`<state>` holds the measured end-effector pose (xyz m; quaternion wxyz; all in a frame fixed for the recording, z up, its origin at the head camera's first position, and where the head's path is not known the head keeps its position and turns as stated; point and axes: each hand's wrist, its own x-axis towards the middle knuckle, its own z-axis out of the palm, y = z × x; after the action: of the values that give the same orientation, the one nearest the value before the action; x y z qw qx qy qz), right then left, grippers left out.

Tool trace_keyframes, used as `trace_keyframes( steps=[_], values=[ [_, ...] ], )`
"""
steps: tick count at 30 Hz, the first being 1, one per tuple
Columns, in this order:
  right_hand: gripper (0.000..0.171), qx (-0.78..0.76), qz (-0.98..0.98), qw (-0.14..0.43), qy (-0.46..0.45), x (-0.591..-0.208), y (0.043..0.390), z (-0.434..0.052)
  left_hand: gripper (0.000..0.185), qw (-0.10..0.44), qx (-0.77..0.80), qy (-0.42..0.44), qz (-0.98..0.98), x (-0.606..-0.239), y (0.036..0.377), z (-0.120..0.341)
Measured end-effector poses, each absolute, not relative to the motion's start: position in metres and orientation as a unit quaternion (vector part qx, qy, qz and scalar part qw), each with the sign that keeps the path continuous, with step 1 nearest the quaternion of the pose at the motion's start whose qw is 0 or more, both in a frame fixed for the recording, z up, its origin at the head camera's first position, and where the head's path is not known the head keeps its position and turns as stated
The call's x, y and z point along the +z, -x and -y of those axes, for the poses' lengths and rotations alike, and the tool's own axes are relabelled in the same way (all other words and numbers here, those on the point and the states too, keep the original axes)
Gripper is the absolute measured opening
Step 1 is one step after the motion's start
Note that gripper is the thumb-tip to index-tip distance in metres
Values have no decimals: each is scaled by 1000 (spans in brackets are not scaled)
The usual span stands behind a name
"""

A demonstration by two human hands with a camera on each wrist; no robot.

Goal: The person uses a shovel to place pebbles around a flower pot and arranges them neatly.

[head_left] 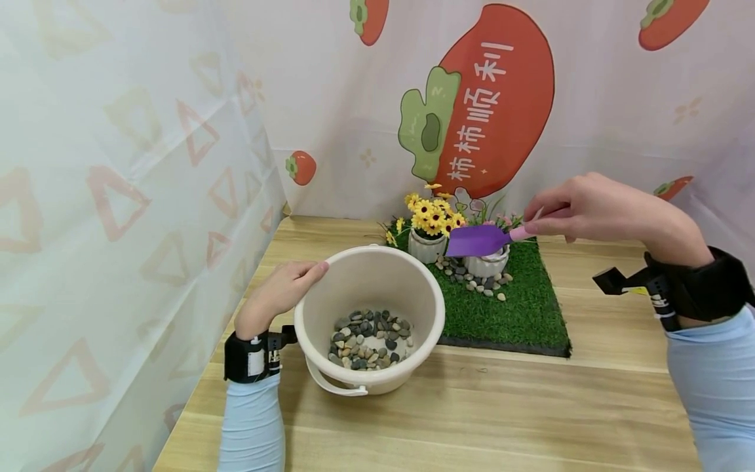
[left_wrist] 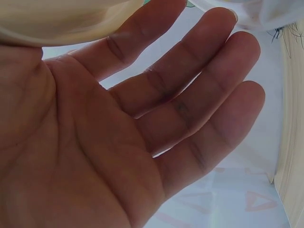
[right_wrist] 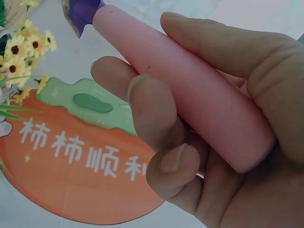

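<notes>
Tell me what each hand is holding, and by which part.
The right hand grips the purple trowel by its pink handle, fingers curled round it. The left hand holds nothing; it rests open against the bucket's rim.

Small trowel (head_left: 480, 240) with purple blade and pink handle, held level above the white pot (head_left: 486, 262) on the grass mat at 1 o'clock; cream round bucket (head_left: 377, 275), upright on the desk at 9 o'clock, bottom covered with mixed grey, black and tan pebbles (head_left: 370, 341).
</notes>
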<state>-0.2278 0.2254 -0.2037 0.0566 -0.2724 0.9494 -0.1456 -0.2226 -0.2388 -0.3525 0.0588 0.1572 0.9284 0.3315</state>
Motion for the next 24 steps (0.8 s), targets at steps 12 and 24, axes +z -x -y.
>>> trace_keyframes(
  steps=[12,24],
  values=[
    [7,-148,-938,48,311,-197,223,-211,48,51,326,-157,-931,-354,221,239],
    [7,-149,-919,41,363,-201,224,-193,46,52,332,-161,-928,-355,222,240]
  ],
)
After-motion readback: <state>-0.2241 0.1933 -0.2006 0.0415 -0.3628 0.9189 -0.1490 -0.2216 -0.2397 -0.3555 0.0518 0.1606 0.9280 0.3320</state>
